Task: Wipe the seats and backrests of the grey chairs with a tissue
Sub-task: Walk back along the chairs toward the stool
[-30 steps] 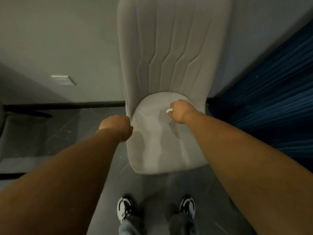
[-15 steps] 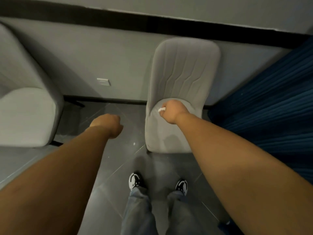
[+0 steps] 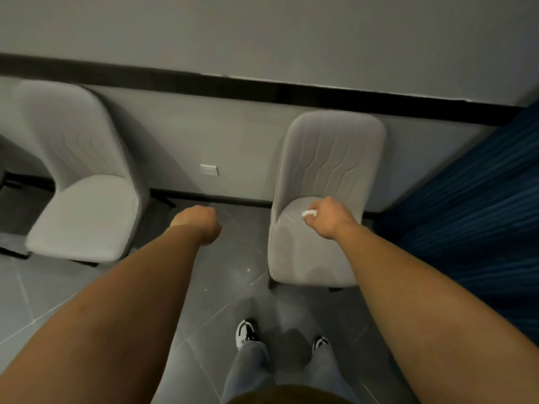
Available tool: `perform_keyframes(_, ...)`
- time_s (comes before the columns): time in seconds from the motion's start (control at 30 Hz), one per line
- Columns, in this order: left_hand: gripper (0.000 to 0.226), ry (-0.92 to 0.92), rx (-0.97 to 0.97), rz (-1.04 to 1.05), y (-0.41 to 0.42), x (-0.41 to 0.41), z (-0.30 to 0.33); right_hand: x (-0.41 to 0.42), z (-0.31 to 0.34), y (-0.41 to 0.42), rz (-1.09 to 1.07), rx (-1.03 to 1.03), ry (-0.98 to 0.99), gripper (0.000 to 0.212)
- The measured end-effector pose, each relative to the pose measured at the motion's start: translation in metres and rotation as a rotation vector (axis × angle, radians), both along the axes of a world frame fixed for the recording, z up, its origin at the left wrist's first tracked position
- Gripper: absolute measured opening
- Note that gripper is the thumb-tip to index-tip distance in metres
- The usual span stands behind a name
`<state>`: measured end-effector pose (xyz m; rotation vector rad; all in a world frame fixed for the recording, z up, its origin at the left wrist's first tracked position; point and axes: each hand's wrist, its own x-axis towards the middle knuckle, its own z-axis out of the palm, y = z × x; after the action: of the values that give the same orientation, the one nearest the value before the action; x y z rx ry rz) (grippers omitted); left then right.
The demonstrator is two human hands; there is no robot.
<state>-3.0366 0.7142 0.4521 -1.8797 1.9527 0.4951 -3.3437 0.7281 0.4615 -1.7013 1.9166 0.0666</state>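
- Two grey chairs stand against the wall in the head view, where a second earlier only the right chair (image 3: 318, 246) filled the frame: the person has stepped back
- right hand (image 3: 328, 218) over that seat, fist closed on the white tissue (image 3: 309, 213); left hand (image 3: 198, 224) curled, empty, no longer at the seat edge
- left chair (image 3: 84, 217) likely next

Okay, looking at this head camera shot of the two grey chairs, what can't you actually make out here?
Head view only:
- Tissue: mostly hidden inside the closed right hand; only a white tip shows.
- Left hand: fist seen from behind, so whether it holds anything is hidden.
- Left chair: motion-blurred, and its legs are mostly hidden under the seat.
- Right chair: whether its seat is clean is unclear in the dim light.
- Wall plate: too small to identify.
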Motion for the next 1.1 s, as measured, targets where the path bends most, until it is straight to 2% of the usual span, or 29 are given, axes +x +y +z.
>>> perform_keyframes(0.17, 0.037, 0.0, -0.046, 0.027, 0.014, -0.024, 0.009, -0.022, 0.003, -0.002, 0.08, -0.038, -0.008, 0.036)
perform_keyframes(0.33, 0.038, 0.026, -0.117, 0.143, 0.039, -0.057, 0.014, -0.054, -0.003, -0.003, 0.175, -0.038, -0.006, 0.036)
perform_keyframes(0.47, 0.042, 0.046, -0.119, 0.241, 0.074, -0.087, 0.006, -0.077, -0.006, -0.001, 0.25, -0.017, -0.004, 0.039)
perform_keyframes(0.63, 0.044, 0.061, -0.121, 0.258, 0.126, -0.109, 0.009, -0.079, -0.005, 0.01, 0.358, 0.012, 0.017, 0.038)
perform_keyframes(0.87, 0.045, 0.042, -0.183, 0.467, 0.189, -0.067, 0.035, -0.017, 0.005, 0.032, 0.596, -0.021, 0.015, 0.037)
perform_keyframes(1.1, 0.049, 0.082, -0.186, 0.7, 0.292, -0.003, 0.036, 0.098, 0.006, 0.09, 0.855, -0.014, 0.018, 0.037)
